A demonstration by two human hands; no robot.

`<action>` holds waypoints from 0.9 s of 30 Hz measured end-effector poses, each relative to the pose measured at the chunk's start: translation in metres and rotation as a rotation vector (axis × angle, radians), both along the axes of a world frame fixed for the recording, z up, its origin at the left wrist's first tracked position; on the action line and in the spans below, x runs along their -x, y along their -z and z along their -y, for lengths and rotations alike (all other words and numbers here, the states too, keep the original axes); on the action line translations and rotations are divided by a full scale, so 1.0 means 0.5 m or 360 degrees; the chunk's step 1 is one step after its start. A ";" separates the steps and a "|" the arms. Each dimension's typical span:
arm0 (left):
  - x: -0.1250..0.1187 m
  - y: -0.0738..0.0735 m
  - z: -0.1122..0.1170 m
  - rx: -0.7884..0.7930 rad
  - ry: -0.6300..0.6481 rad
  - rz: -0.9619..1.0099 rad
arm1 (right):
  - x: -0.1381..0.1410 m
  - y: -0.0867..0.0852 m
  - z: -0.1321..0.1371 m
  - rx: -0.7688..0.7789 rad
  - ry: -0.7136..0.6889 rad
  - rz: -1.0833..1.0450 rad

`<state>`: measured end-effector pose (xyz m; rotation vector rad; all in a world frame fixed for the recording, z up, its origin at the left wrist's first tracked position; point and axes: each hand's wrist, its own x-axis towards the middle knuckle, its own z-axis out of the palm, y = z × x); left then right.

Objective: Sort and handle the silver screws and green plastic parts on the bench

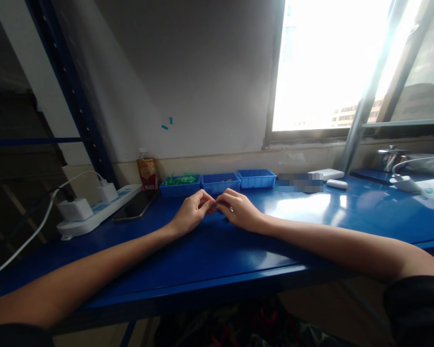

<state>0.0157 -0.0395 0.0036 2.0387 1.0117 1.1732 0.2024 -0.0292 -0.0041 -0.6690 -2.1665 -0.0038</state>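
My left hand (192, 212) and my right hand (240, 209) rest on the blue table (210, 250), fingertips meeting in a pinch around something too small to make out. A ring shows on my right hand. Just behind them stand three blue trays: the left tray (180, 189) holds several green pieces, the middle tray (220, 183) holds small dark parts, and the contents of the right tray (256, 179) are hidden by its wall.
A white power strip (94, 214) with plugged chargers and a dark phone (135, 206) lie at the left. A small bottle (147, 172) stands by the wall. White devices (327, 174) and a metal pot (387, 158) sit at the right under the window.
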 end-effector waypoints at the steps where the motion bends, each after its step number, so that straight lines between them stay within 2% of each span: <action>1: 0.001 0.000 0.000 -0.0004 0.0004 -0.0011 | 0.000 -0.001 0.002 0.0005 0.0001 0.0001; 8: 0.001 -0.003 -0.001 0.0032 -0.0003 -0.0040 | -0.004 -0.001 -0.001 0.0038 -0.0025 0.0001; 13: 0.000 -0.008 -0.004 0.0142 -0.0037 0.0065 | -0.009 0.002 -0.014 0.0034 0.0062 -0.0039; 18: -0.006 -0.011 0.006 0.0185 0.0034 0.0052 | -0.005 0.000 -0.008 0.0055 -0.0018 -0.0013; 27: -0.004 -0.010 0.009 0.0147 0.0040 0.0044 | -0.005 0.000 -0.003 0.0061 -0.0061 -0.0032</action>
